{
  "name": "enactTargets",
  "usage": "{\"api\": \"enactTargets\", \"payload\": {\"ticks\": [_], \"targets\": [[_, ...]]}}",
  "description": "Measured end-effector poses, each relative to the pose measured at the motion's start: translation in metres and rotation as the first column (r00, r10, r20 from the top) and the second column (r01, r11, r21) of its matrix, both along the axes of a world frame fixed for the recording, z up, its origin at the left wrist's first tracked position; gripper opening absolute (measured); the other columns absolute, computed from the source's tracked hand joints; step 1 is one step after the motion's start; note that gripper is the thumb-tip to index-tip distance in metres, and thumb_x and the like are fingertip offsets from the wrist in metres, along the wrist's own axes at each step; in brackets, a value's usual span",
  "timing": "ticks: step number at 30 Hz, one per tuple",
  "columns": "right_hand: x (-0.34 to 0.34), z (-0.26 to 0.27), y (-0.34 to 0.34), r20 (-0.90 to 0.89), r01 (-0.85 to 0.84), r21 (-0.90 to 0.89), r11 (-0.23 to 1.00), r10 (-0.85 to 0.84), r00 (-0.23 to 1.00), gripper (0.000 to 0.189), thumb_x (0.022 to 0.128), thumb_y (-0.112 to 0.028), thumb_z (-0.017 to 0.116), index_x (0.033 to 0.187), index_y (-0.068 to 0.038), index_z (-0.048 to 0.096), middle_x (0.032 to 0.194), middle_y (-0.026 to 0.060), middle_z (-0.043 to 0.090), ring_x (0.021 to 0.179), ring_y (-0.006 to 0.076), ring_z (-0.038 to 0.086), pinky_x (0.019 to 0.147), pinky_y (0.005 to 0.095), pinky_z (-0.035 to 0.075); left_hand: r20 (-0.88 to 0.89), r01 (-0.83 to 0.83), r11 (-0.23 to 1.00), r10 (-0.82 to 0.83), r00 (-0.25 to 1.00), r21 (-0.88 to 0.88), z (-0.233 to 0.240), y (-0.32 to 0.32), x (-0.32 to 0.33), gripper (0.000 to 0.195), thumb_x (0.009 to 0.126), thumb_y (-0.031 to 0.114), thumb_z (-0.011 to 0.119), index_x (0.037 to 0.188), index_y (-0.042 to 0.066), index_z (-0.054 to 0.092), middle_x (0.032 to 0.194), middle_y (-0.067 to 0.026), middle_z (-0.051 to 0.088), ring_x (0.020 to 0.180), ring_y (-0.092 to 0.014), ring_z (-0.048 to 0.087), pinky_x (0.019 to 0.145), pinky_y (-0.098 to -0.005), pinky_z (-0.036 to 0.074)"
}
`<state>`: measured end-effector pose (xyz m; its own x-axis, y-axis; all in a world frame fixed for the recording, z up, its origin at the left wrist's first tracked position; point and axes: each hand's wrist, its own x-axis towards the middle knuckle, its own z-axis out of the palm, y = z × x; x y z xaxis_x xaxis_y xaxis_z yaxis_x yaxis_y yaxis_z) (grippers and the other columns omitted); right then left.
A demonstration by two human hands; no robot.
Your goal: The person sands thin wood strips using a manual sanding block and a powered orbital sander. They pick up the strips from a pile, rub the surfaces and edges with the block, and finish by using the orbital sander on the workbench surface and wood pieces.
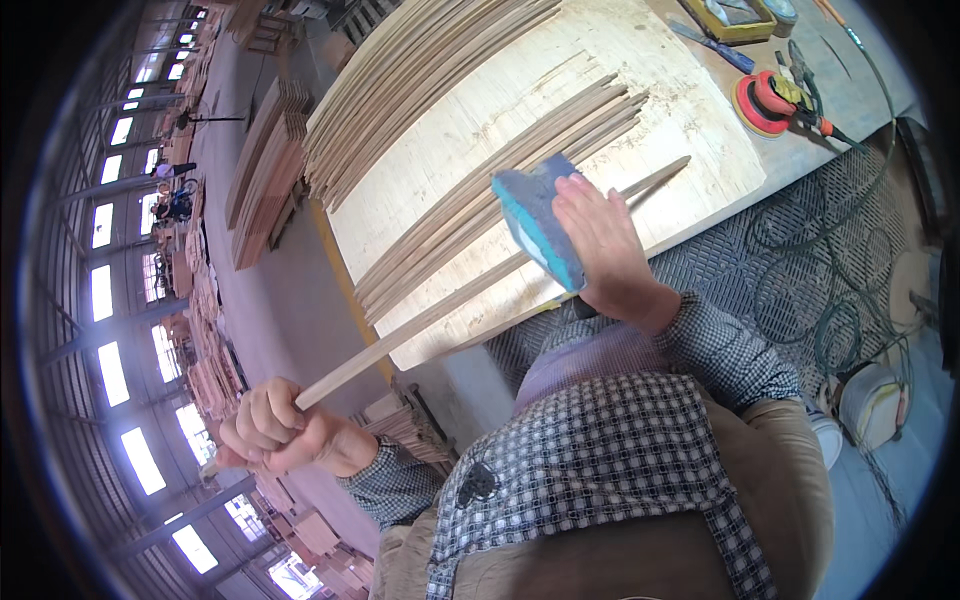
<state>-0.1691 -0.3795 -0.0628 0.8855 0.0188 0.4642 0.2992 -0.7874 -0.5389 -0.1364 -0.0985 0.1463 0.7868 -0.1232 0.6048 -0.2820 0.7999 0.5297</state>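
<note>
My left hand (274, 431) is closed around the near left end of a long, thin wooden strip (420, 335). The strip runs up to the right across a pale plywood board (457, 319), and its far end passes beyond my right hand. Flat over the strip, my right hand (609, 244) holds a sanding pad (536, 214) with a grey face and a teal edge. The pad hides part of the strip. Behind it, a loose row of similar wooden strips (480, 201) lies on the board.
A larger bundle of strips (405, 97) lies at the board's far left. A red orbital sander (766, 101) with a hose, a blue-handled scraper (720, 51) and a yellow tray (727, 30) sit at right. Green hose (832, 322) coils over floor matting. Stacked boards (274, 180) stand left.
</note>
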Motion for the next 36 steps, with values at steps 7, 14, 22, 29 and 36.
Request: {"api": "enactTargets", "payload": {"ticks": [7,14,22,29,36], "targets": [[0.008,-0.074,-0.108,0.072,0.324,-0.176,0.929,-0.316,0.946,0.032,0.078,-0.02,0.06,0.105,-0.005,0.054,0.102,0.015,0.057,0.095,0.0322,0.055,0.079,0.0476,0.041,0.046,0.033,0.996,-0.029,0.999,-0.089,-0.011,0.004,0.005,0.04,0.092,0.029,0.047,0.055,0.015,0.041,0.038,0.0067,0.031,0.029,-0.003,0.022,0.031,-0.0207,0.017],[0.018,0.096,0.043,0.042,-0.496,0.156,0.854,0.496,0.867,0.04,0.07,-0.016,0.068,0.106,-0.004,0.057,0.09,0.0137,0.063,0.078,0.0311,0.061,0.069,0.0392,0.048,0.11,-0.023,0.999,0.019,0.994,0.035,0.0,0.004,-0.003,0.038,0.093,0.028,0.046,0.059,0.013,0.04,0.038,0.0058,0.032,0.028,-0.005,0.023,0.03,-0.0223,0.023],[0.046,0.161,0.033,0.372,-0.4,0.722,0.565,0.171,0.912,0.02,0.085,-0.007,0.059,0.105,-0.004,0.06,0.086,0.0071,0.065,0.075,0.0162,0.063,0.064,0.0274,0.05,0.089,-0.399,0.596,0.48,0.873,0.697,0.012,-0.008,0.016,0.074,0.081,0.05,0.061,0.129,-0.001,0.037,0.114,-0.0144,0.047,0.091,-0.019,0.056,0.072,-0.0257,0.05],[0.045,0.153,0.002,0.159,-0.19,0.889,-0.417,-0.109,0.981,0.033,0.094,-0.029,0.048,0.12,-0.007,0.049,0.114,0.0072,0.057,0.103,0.0231,0.055,0.09,0.0485,0.045,-0.592,0.4,0.658,0.087,0.801,0.639,-0.136,-0.004,-0.058,0.064,0.089,0.038,0.054,0.137,0.003,0.031,0.122,-0.0162,0.051,0.102,-0.022,0.055,0.084,-0.0328,0.046],[0.008,0.067,0.052,-0.176,0.231,0.803,-0.549,0.152,0.973,0.039,0.095,-0.034,0.045,0.123,-0.006,0.043,0.112,0.0095,0.053,0.1,0.0226,0.054,0.084,0.0396,0.049,-0.634,-0.177,0.984,0.132,0.762,-0.008,-0.115,0.024,-0.043,0.046,0.089,0.05,0.047,0.103,0.006,0.051,0.092,-0.0091,0.053,0.089,-0.023,0.05,0.081,-0.0382,0.044]]}}
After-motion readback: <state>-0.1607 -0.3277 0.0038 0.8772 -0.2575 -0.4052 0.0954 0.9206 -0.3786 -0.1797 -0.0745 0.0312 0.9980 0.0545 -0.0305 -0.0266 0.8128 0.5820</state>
